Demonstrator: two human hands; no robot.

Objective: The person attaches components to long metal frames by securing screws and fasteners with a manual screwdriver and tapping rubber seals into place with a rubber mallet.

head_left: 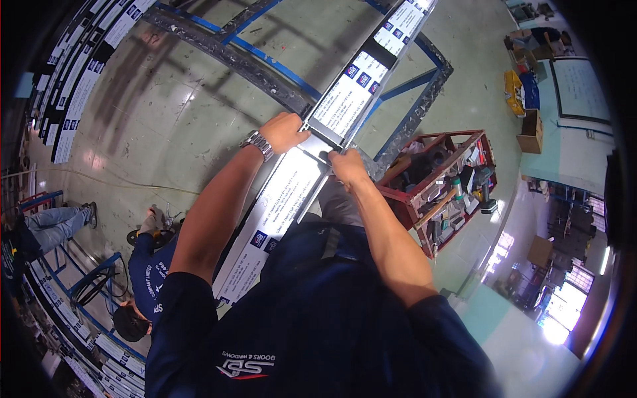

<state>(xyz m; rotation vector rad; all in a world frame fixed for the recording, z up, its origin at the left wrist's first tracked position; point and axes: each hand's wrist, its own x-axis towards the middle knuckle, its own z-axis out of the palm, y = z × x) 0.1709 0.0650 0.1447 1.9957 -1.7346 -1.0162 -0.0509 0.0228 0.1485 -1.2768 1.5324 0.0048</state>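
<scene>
A long metal profile wrapped in white printed protective film runs diagonally from beside my body up to the far right. Between my hands lies a bare, shiny section with a dark gap next to it; whether this is one piece or a joint of two, I cannot tell. My left hand, with a metal-band watch on its wrist, is closed at the left edge of the profile, thumb toward the bare section. On the opposite edge, my right hand grips with curled fingers. Its fingertips are partly hidden.
A blue and dark metal stand supports the profile's far part. Right of me stands a red-framed tool cart holding a cordless drill. A co-worker crouches at left. Wrapped profiles are stacked far left; a hose crosses the floor.
</scene>
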